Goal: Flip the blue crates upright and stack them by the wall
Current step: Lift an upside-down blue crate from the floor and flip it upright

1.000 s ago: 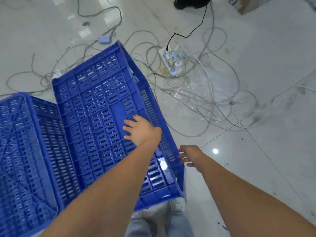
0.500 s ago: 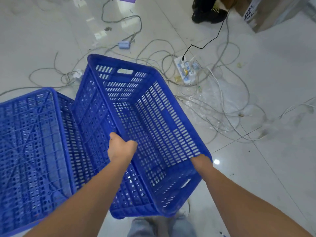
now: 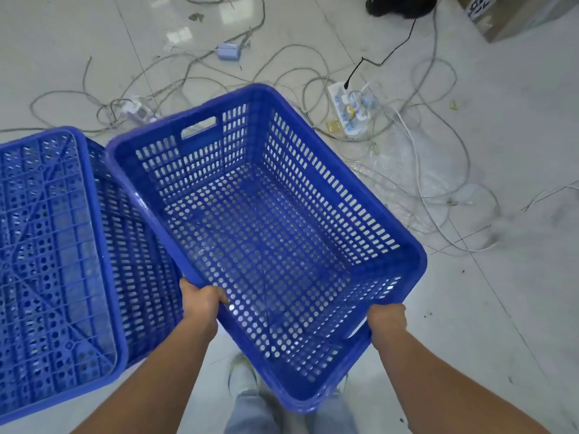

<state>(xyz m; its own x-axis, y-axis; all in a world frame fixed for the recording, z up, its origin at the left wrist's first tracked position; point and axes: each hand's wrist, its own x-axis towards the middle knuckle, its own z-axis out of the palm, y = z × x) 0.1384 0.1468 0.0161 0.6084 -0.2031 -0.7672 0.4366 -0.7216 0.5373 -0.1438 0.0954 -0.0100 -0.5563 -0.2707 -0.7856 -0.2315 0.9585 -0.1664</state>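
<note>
1. A pale, glossy tiled floor (image 3: 517,308) fills the view, scuffed and speckled with dirt on the right.
2. Across the far half of the floor lies a loose tangle of grey and white cables (image 3: 313,61), with one black cable (image 3: 388,54) running among them.
3. A white multi-socket power strip (image 3: 351,112) with several plugs in it sits far right of centre, and crumpled clear plastic film (image 3: 404,189) lies just to its near right.
4. A brown cardboard box (image 3: 507,17) shows at the far right corner, and a dark object, too cropped to identify, sits at the far edge left of it.
5. The upright blue perforated plastic crate (image 3: 266,220) is at the centre, open side up, tilted with its near end raised off the floor in the person's grip.
6. The left hand (image 3: 200,303) is closed over the crate's near left rim, fingers curled inward over the edge.
7. The right hand (image 3: 387,319) is closed on the near right corner of the rim, beside the handle slot; its fingers are hidden behind the wall.
8. A second blue perforated plastic crate (image 3: 53,261) lies upside down at the left, its ribbed base facing up, just beside the held crate; whether they touch cannot be told.
9. Light blue trouser legs (image 3: 250,411) and a pale shoe (image 3: 241,374) show at the near edge beneath the held crate.
</note>
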